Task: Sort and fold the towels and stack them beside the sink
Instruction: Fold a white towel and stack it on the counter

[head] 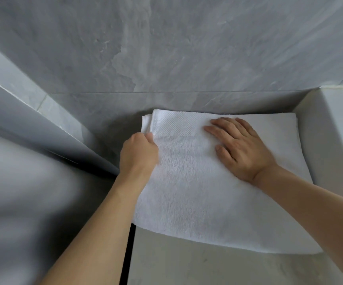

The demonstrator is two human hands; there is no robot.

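Left hand (138, 153): fingers curled, pinching the left edge of the white towel (197, 192) near its far corner. Right hand (239, 150): fingers (220, 125) straight and spread, pressed flat on the towel's upper layer. Towel: folded, lay on the pale counter (187, 262), far edge touching the grey tiled wall (166, 48). Right of the flat fingers stood a white basin wall (329, 124), just beside the towel. Left of the pinching fingers, a grey ledge (43, 124).
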